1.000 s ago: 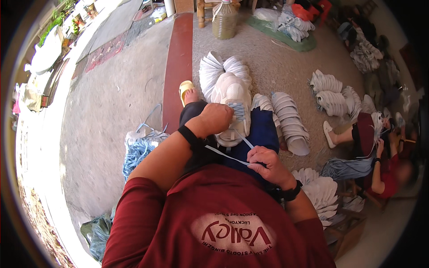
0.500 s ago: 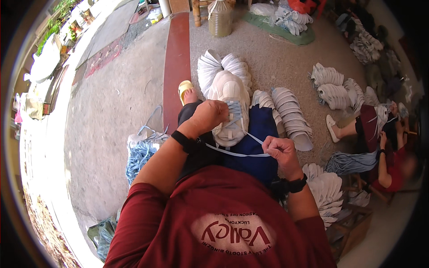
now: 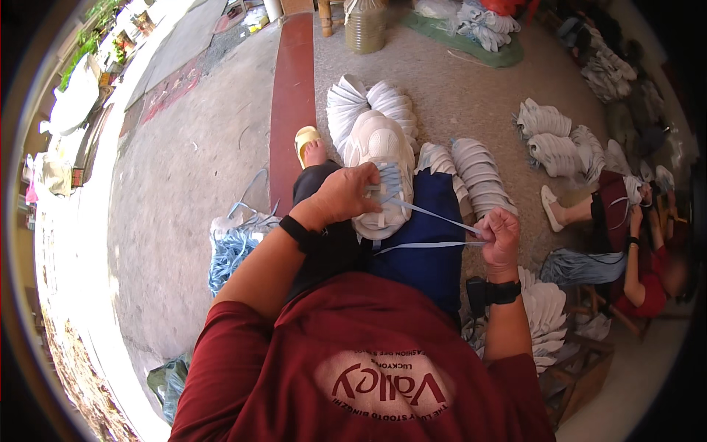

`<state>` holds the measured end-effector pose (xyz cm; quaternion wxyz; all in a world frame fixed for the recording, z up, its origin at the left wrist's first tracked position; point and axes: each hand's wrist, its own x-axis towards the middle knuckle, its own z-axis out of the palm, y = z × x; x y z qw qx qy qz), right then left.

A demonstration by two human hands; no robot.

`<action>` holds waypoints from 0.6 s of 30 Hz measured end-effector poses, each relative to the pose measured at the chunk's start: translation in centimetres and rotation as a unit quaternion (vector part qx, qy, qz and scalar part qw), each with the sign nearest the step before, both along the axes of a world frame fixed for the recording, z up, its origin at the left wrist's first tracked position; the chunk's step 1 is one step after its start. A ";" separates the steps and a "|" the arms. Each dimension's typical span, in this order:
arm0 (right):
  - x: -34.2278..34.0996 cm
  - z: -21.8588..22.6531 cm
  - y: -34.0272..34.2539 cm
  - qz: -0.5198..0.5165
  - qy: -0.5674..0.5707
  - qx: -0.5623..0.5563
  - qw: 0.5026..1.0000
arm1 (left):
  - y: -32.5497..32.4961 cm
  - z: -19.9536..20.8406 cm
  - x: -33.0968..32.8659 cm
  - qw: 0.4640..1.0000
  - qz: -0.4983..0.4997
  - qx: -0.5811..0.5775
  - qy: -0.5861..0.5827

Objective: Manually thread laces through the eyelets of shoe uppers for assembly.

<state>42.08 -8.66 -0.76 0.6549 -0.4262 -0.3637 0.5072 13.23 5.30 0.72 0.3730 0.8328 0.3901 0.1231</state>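
A white shoe upper with light blue lacing rests over my lap, toe pointing away. At its left edge, beside the crossed laces, my left hand is closed with its fingertips gripping the upper. Out to the right, my right hand makes a fist around the light blue shoelace. One strand runs taut from the upper's eyelets to that fist; another stretches lower across the blue cloth on my thigh.
Rows of nested white uppers lie beyond and right of my knees, with another stack near my right elbow. A bundle of blue laces hangs at my left. To the far right sits a co-worker in red.
My right hand has moved right and slightly up, drawing the lace out and tight from the upper. The left hand has stayed at the upper's left edge.
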 end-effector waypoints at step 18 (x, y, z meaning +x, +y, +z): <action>2.7 0.7 -0.1 0.000 -0.685 -0.011 0.729 | -4.9 0.5 -5.8 0.985 0.081 0.121 -0.093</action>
